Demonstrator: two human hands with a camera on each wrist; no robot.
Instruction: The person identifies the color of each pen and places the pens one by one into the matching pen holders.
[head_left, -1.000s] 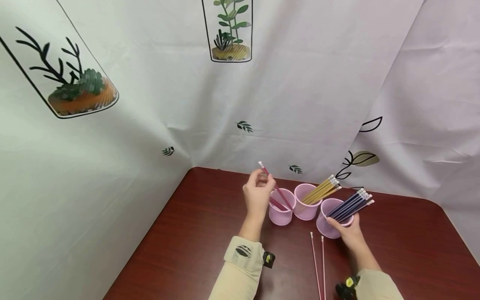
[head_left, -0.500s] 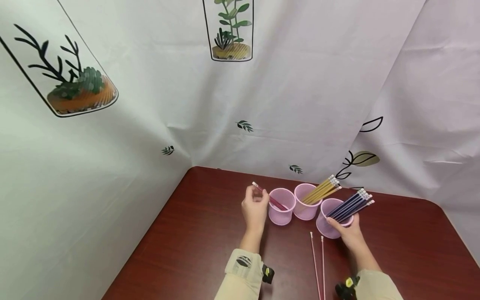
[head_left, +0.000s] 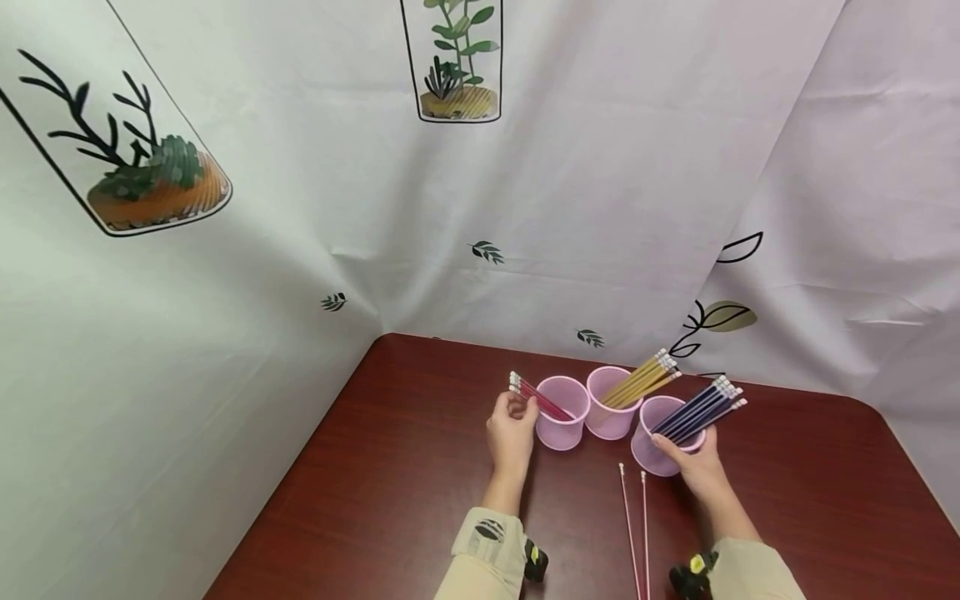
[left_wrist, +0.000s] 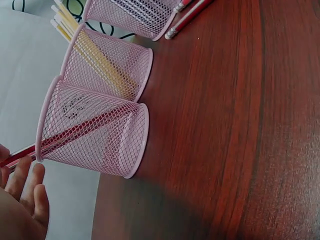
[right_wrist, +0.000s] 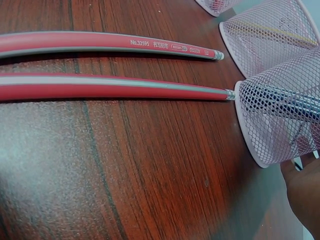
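In the head view, my left hand (head_left: 512, 433) is at the near-left rim of the left pink mesh pencil cup (head_left: 560, 437). Its thumb and finger pinch a red pencil (left_wrist: 20, 153) whose lower part leans inside that cup. Other red pencils (head_left: 551, 407) slant beside it, white erasers up. My right hand (head_left: 701, 467) grips the right mesh cup (head_left: 651, 457), thumb over the rim, other fingers partly hidden behind it. Several dark blue pencils (head_left: 693, 412) lean to the right in this cup.
Between the two stands the middle mesh cup (head_left: 609, 423) with yellow pencils (head_left: 637, 383). Two red pencils (right_wrist: 110, 42) lie side by side on the brown table (head_left: 360, 467), in front of the cups. A white printed cloth (head_left: 600, 208) hangs behind the table.
My left hand has come down from above the left cup to its rim, and the red pencil has dropped lower into it among the others. The right hand stays on its cup.
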